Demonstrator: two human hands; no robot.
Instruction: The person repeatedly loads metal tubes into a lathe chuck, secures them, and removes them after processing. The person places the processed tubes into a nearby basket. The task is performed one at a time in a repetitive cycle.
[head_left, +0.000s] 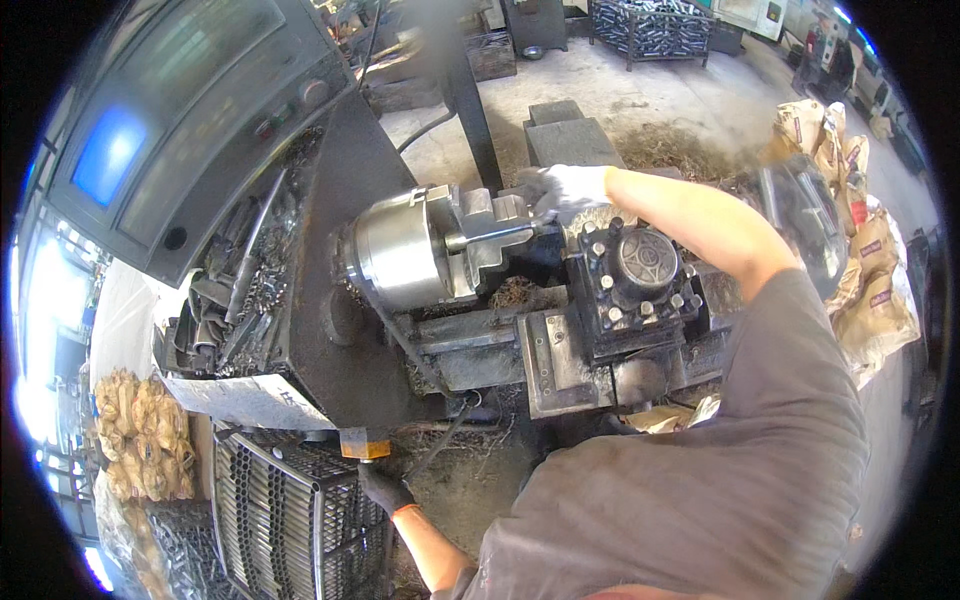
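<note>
My right hand, in a white glove with dark fingers, is at the outer end of a slim metal rod. Its fingers close around that end, partly blurred. The rod's other end sits between the stepped jaws of a shiny lathe chuck. Low on the left, my left hand wears a dark glove with an orange cuff. Its fingertips touch the underside of a small orange-edged box below the headstock; the finger grip is hidden.
A bolted tool post stands right of the chuck, under my right forearm. Metal tubes fill a mesh crate beside my left hand. Chips and bars lie on the headstock tray. Paper sacks are at right; a clear guard stands before them.
</note>
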